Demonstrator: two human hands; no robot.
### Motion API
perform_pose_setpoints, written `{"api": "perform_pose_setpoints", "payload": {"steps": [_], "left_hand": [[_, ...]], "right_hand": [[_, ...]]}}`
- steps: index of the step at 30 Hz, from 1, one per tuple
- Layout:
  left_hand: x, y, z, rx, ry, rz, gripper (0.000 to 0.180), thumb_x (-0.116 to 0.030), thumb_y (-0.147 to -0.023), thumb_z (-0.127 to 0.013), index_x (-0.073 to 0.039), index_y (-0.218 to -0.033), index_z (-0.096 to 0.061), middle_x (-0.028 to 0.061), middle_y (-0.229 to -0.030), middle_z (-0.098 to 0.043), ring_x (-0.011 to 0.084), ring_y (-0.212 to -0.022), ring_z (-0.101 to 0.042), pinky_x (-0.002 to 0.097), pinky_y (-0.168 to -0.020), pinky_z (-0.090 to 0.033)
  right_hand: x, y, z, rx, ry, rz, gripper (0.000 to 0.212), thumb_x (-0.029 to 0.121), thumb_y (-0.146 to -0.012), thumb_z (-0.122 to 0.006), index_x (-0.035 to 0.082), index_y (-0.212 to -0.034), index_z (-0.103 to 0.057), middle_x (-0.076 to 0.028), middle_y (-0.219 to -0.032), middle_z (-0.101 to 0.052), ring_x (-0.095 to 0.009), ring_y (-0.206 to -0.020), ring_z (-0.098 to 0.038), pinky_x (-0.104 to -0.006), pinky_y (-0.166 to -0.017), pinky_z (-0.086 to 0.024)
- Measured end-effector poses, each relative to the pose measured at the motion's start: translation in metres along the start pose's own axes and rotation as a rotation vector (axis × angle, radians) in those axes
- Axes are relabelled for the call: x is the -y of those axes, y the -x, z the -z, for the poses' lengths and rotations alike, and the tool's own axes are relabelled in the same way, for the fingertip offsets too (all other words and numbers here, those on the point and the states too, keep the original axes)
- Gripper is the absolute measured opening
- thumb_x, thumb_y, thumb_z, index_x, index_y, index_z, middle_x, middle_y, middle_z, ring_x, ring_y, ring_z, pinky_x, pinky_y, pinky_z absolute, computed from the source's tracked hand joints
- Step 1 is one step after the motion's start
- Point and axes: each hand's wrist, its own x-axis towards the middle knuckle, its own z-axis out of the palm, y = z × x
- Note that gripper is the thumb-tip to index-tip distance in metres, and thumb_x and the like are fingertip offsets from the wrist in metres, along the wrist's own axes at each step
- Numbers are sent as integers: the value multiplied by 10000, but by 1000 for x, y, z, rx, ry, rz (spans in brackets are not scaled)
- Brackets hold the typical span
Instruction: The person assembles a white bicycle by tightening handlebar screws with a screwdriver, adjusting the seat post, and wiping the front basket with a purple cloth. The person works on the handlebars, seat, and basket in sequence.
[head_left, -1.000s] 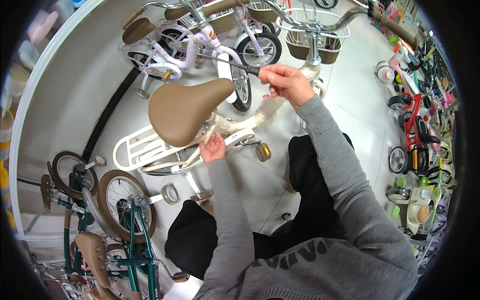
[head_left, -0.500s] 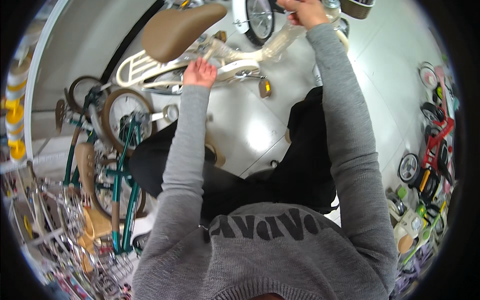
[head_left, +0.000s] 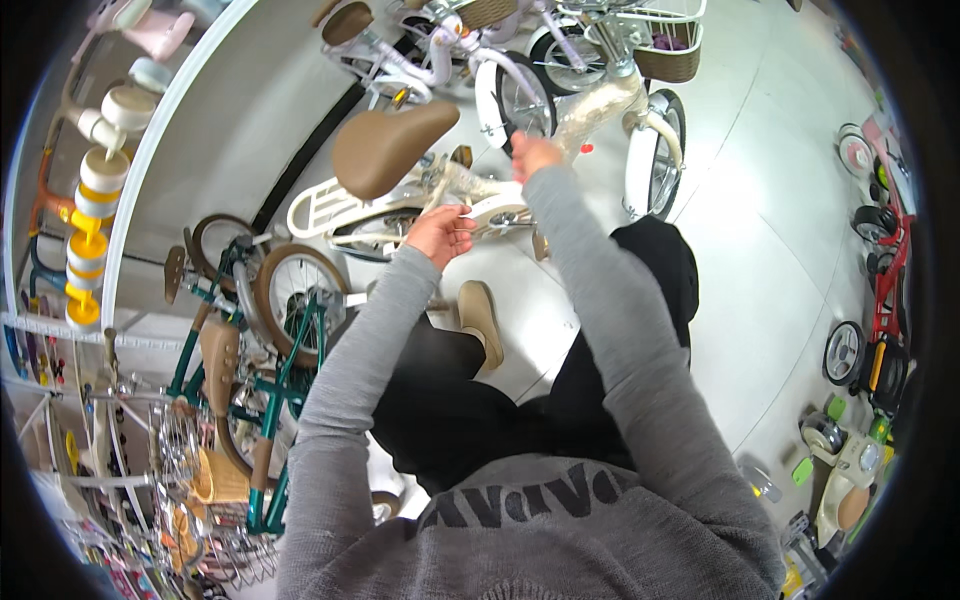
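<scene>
A cream bicycle with a wide brown saddle stands in front of me, clear wrapping over part of its frame. My left hand hovers beside the bicycle below the saddle, its fingers loosely bent and apart, with nothing seen in them. Farther forward, my right hand is above the frame's middle, slightly blurred, with fingers curled in; whatever they hold, if anything, is hidden. The bicycle's cream rear rack lies left of my left hand, and its front wheel is right of my right hand.
Green bicycles with brown saddles stand close on my left. A lilac bicycle stands beyond the cream one. A shelf edge curves along the left. Red ride-on toys line the right side of the tiled floor.
My right hand has come back nearer to me and leftward, away from the handlebar area. My left hand has turned, its fingers now pointing right. The view has shifted, showing more bicycles ahead.
</scene>
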Motion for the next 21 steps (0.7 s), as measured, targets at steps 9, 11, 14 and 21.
{"api": "perform_pose_setpoints", "payload": {"steps": [9, 11, 14, 21], "left_hand": [[-11, -179, -25, -283, -266, -251, 163, -84, -842, -581, -56, -1001, -563, 45, -822, -585, 141, -618, -548, 283, -559, -487], [-20, -211, -16, -354, -298, -297, 198, -80, -842, -577, -57, -1036, -546, 47, -859, -575, 147, -659, -554, 283, -579, -488], [-22, -252, 2, -433, -194, -200, 315, -62, -849, -542, -71, -1158, -484, 79, -1022, -561, 159, -806, -555, 281, -609, -482], [33, -337, 15, -558, -103, -279, 538, -52, -835, -546, -87, -1348, -390, 126, -1208, -508, 194, -991, -544, 348, -735, -482]], "right_hand": [[-79, 14, -41, -42, -607, -147, 194, 142, -850, -599, 113, -1041, -579, 10, -765, -560, -101, -668, -559, -325, -509, -429], [-81, 6, -45, -14, -508, -204, 190, 112, -834, -601, 79, -1021, -593, -22, -779, -582, -139, -694, -576, -361, -559, -451], [-65, -5, -47, -178, -92, 258, 171, 70, -804, -597, 22, -968, -607, -100, -797, -601, -232, -703, -594, -384, -626, -469], [51, -41, -26, -326, 545, 951, 216, 2, -717, -654, -12, -926, -604, -175, -825, -608, -353, -750, -603, -405, -670, -487]]}}
